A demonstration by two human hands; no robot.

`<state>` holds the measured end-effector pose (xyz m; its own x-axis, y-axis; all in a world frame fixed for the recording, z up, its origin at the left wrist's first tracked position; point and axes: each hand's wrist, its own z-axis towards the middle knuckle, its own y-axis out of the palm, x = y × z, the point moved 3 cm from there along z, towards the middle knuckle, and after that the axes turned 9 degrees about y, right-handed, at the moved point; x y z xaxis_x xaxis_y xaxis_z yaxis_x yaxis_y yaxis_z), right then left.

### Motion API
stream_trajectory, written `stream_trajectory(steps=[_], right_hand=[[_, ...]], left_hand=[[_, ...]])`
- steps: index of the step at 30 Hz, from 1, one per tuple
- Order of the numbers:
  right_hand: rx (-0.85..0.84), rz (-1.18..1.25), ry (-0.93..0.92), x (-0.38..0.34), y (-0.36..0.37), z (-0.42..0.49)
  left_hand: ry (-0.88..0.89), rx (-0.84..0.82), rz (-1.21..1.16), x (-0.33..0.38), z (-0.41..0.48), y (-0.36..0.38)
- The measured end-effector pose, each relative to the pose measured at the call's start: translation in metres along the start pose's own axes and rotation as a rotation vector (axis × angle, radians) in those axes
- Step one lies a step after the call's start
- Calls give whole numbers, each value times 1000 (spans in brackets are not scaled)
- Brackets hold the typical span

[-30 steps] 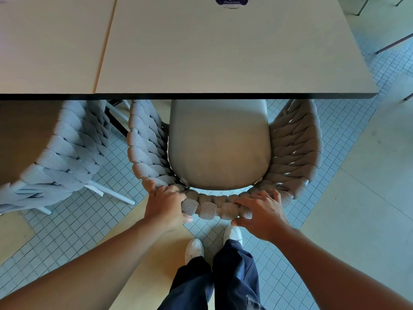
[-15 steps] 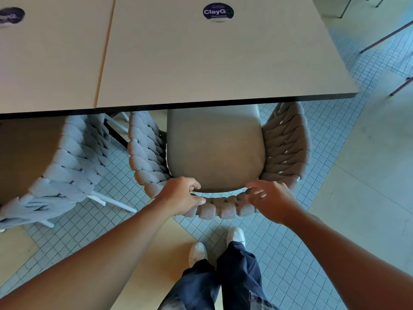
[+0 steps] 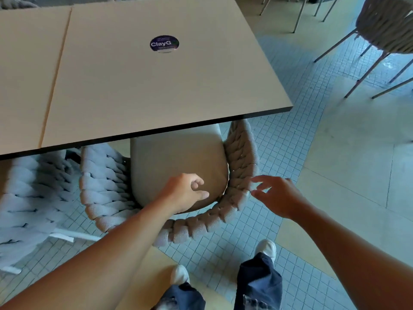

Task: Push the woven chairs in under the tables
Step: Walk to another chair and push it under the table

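1. While the woven chair (image 3: 241,157) sits partly under the table (image 3: 156,86), its back (image 3: 201,224) sticks out.
2. Left hand (image 3: 185,194) hovers over the seat (image 3: 178,162), loosely curled, empty.
3. Right hand (image 3: 277,195) hovers just beside the back, fingers spread, empty.

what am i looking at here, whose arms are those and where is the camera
There is no machine here. A person wears a wide-angle camera on the head, looking down, so the arms are their own. The left hand hangs over the seat of a woven chair, fingers loosely curled, holding nothing. The right hand is open, fingers spread, by the chair's woven side; I cannot tell whether it touches the weave. The chair's front sits under a table, which bears a round sticker. A second chair stands to the left, and the person's shoes show below.
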<state>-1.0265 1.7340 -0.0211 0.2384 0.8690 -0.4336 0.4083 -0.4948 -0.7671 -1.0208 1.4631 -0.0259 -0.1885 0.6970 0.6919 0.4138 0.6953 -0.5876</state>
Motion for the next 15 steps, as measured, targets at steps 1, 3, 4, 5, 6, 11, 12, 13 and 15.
stream_trajectory(steps=[1,3,4,5,6,11,12,13,15], right_hand=[[-4,7,3,12,-10,7],[-10,29,-1,36,-29,20],[-5,40,-4,46,-39,27],[-7,49,-5,57,-48,34],[-14,51,-4,72,-63,43],[-53,51,-10,131,-120,77],[-53,47,-12,141,-131,83],[-51,47,-15,148,-141,89],[-54,34,-16,164,-164,103]], left_hand=[[6,1,-3,13,9,7],[12,13,-13,38,28,22],[10,15,-16,49,37,29],[7,14,-13,60,45,36],[4,24,-14,78,57,46],[-9,83,-44,147,101,76],[-8,89,-63,159,107,80],[-2,89,-88,169,114,84],[3,92,-126,189,130,91]])
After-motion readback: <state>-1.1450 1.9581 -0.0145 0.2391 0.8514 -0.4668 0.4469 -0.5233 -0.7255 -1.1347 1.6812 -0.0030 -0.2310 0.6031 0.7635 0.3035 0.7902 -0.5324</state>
